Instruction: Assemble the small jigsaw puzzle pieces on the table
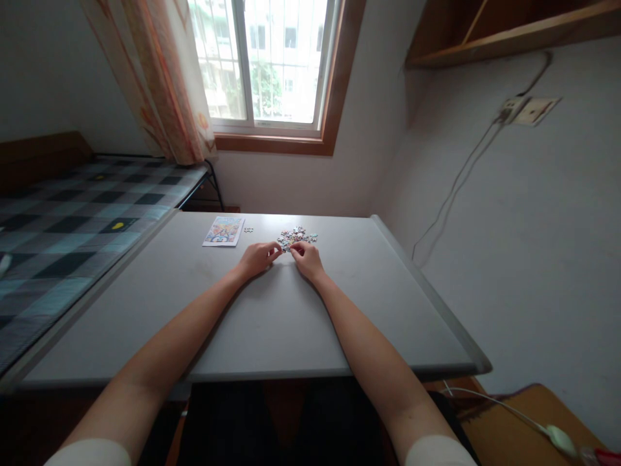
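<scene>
A small heap of jigsaw puzzle pieces [298,234] lies toward the far side of the grey table [291,323]. My left hand [259,257] rests at the heap's near left edge, thumb and fingers drawn together; what they hold, if anything, is too small to make out. At the near edge of the heap, my right hand [306,259] pinches a puzzle piece between thumb and fingertips. Further left is a printed picture sheet [224,232] with a colourful design. Several puzzle pieces [248,230] sit in a little group beside it.
A bed with a checked cover [97,200] stands left of the table. Behind are a window [286,65] and an orange curtain [160,84]. Cables [449,194] hang from a wall socket [509,110] on the right. A charger [560,440] lies at the lower right.
</scene>
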A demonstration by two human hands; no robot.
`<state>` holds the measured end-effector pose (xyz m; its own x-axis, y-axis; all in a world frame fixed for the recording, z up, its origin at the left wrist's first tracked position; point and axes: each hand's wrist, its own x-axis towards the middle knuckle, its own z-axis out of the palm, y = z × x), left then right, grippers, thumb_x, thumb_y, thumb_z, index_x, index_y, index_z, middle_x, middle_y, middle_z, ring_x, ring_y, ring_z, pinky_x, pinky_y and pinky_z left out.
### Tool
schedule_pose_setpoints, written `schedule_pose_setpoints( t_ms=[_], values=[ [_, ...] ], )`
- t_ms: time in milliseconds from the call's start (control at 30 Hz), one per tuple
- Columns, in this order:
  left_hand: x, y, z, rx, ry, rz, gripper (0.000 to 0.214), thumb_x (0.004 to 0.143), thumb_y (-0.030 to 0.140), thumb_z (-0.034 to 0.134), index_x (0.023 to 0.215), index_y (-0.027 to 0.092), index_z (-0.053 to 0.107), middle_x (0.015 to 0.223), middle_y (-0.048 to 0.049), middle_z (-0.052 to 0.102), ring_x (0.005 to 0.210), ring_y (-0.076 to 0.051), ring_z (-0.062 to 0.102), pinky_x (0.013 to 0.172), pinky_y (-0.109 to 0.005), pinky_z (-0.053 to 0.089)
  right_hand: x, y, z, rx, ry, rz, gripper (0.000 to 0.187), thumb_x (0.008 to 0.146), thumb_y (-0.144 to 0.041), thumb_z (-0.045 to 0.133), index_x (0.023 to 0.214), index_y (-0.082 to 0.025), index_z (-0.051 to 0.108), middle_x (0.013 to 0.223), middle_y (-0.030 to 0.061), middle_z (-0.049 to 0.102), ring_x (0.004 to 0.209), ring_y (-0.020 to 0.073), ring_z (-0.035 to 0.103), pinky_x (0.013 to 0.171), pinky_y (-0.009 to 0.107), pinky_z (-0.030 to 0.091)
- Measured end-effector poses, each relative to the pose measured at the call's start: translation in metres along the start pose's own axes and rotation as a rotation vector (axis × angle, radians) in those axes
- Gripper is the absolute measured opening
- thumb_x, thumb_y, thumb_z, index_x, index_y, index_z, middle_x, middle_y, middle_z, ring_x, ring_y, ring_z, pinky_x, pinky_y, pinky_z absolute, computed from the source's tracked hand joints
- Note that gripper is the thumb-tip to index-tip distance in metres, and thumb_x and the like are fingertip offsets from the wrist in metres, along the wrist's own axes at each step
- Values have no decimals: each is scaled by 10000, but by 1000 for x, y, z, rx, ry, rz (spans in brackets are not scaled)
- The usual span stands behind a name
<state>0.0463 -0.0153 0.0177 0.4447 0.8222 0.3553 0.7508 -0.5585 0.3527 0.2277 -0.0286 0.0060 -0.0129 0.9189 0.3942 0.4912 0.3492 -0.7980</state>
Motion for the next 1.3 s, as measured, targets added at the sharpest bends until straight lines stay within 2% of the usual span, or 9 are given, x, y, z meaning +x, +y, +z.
schedule_pose_setpoints(
  t_ms=[1300],
  values=[
    [0,-4,4,25,35,11,309,901,414,419,973,234,660,710,3,665,580,-118,561,575,-215,358,0,0,0,20,-7,11,141,776,-273,556,785,-171,653,757,25,667,624,128,565,663,258,469]
  ],
)
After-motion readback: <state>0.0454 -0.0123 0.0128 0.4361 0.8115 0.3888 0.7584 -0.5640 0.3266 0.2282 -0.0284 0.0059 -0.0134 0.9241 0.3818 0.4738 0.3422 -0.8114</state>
